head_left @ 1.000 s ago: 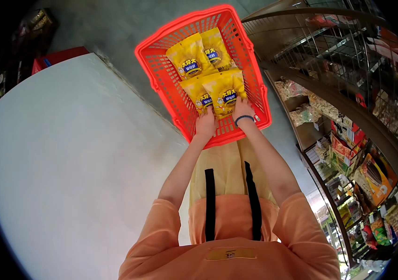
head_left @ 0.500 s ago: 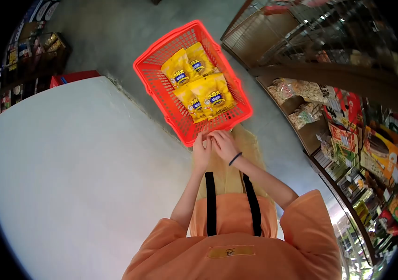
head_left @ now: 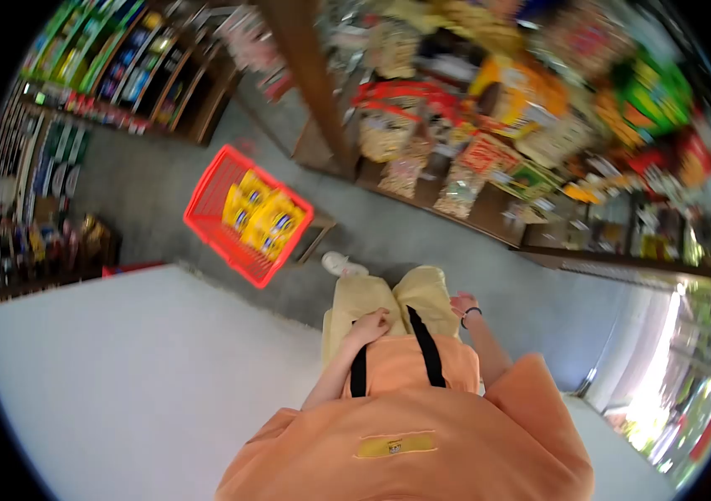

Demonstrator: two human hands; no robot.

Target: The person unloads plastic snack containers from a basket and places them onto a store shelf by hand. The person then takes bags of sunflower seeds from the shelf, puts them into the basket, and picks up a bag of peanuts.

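Note:
My left hand (head_left: pixel 371 324) lies over the top of my beige trousers (head_left: pixel 364 298), by one black strap. Its fingers are curled together, with nothing visible in them. Beside my right thigh hangs my right hand (head_left: pixel 463 304), open and holding nothing, a dark band on its wrist. A red plastic basket (head_left: pixel 215 236) stands ahead to the left, apart from both hands. Inside it lie several yellow snack bags (head_left: pixel 276 219) with blue labels.
Under the basket shows part of a wooden stool (head_left: pixel 316 239). Shelves of packaged food (head_left: pixel 489 159) run along the right, with a wooden post (head_left: pixel 310 75) beside them. A white surface (head_left: pixel 147 376) fills the left. More stocked shelves (head_left: pixel 126 67) stand at the back left.
Both hands have come away from the basket's near edge, the left to my lap, the right beside my thigh. My view has turned right, and the basket now appears farther off and to the left.

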